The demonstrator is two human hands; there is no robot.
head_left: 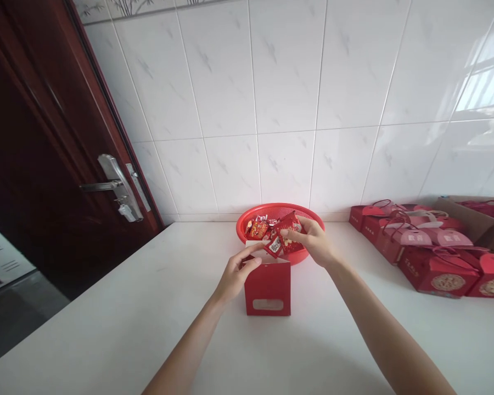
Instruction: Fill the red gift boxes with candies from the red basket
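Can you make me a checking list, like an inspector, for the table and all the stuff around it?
Surface: white table, looks smooth.
Things: red box, top open, in front of a red basket with snack packets inside.
Clutter: red boxes with handles grouped at the right, beside a brown carton with red stuff in it.
Hands: left hand at the red box's top; right hand holds a red packet. Can't tell which holds the small packet between them.
Cables: thin dark line at the right edge, too small to tell.
Surroundings: tiled wall behind; dark red door at the left, keys hanging by its handle.
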